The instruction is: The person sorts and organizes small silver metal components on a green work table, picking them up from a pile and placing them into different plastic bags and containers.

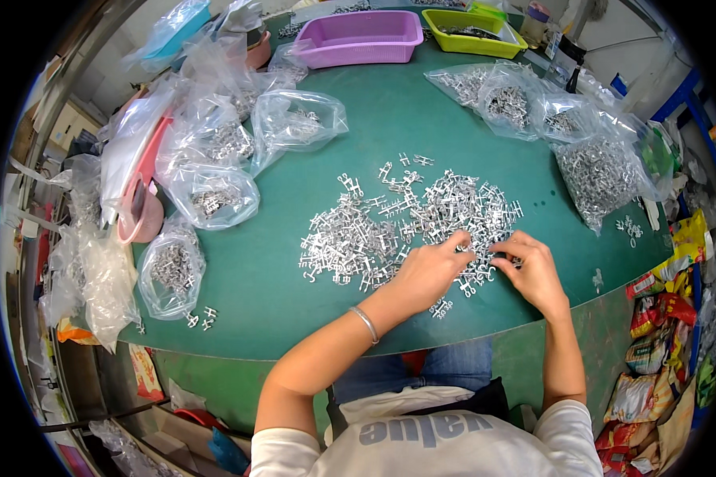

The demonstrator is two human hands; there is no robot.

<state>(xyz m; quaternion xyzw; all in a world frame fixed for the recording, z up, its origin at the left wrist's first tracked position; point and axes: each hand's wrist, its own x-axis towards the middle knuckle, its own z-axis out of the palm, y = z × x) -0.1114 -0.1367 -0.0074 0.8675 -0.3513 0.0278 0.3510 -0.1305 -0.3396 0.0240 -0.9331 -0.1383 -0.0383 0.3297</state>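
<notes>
Nearest the camera, the person's two bare forearms reach up from the lower edge over the near rim of the green surface (390,119). A thin silver bangle (365,323) circles the left wrist.

The left hand (428,270) lies palm down on the near edge of a spread of small silvery metal parts (406,222). Its fingers are curled, with the fingertips pressed into the parts beside the other hand; whether this grip has actually closed on a piece cannot be told. The right hand (533,270) sits just to the right of it, nearly touching, fingers bent and pinching among the same parts; what it holds, if anything, is hidden under the fingers.

The loose metal parts fan out from both grips, mostly to the left of and beyond them, and a few strays lie just below the left hand near the surface edge.

Well to the left of the left grip, several clear plastic bags (207,183) holding more such parts lie in a heap, one small bag (171,270) closest to the near edge. Beyond and to the right of the right grip, further clear bags of parts (597,171) rest.

Farthest off, across the surface, stand a purple plastic basket (362,38) and, to its right, a yellow-green tray (473,33).
</notes>
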